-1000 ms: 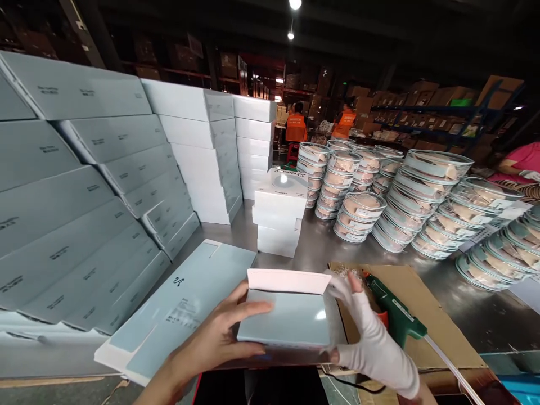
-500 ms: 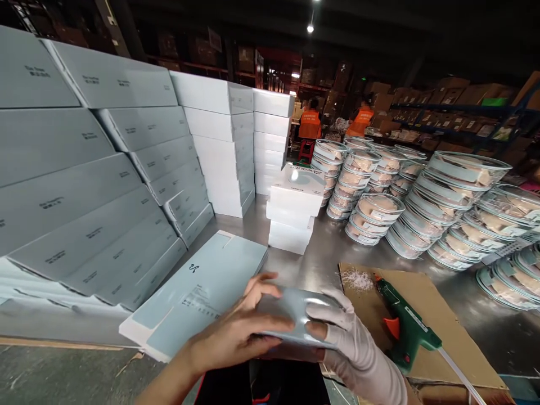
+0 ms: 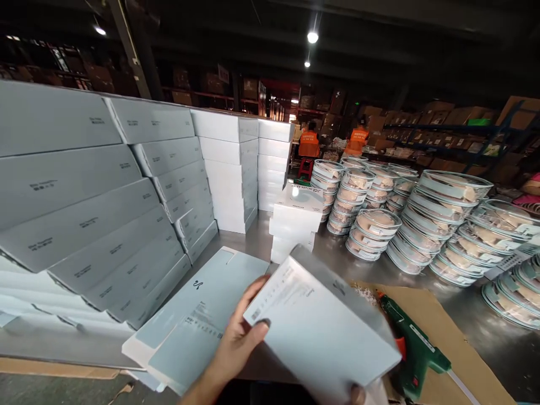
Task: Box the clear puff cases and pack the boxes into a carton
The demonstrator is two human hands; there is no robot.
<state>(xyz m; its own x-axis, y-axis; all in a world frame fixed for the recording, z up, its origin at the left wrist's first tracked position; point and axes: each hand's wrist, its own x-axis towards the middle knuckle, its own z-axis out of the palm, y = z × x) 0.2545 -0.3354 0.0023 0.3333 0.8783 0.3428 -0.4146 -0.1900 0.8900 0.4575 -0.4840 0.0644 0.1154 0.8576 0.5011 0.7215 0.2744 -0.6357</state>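
A pale blue cardboard box [image 3: 324, 326] is held tilted in front of me, its large printed face turned up toward the camera. My left hand [image 3: 248, 326] grips its left corner, thumb on the printed face and fingers behind. At the lower right end, my right hand [image 3: 358, 394], in a white glove with a bare fingertip, holds the box's edge; most of it is hidden behind the box. Under and left of the box lie flat pale blue cartons [image 3: 185, 320]. A green glue gun [image 3: 415, 349] rests on a cardboard sheet [image 3: 459, 360] to the right, partly covered by the box.
Stacked pale blue boxes [image 3: 156, 169] form a wall at left. A short pile of white boxes [image 3: 295, 216] stands mid-table. Several stacks of round clear containers [image 3: 434, 219] fill the right side. Two people in orange vests [image 3: 310, 143] are in the background.
The box has been raised and turned, so its broad printed face now shows. My left hand has shifted to its left corner, the right hand to its lower end. The camera view has tilted upward.
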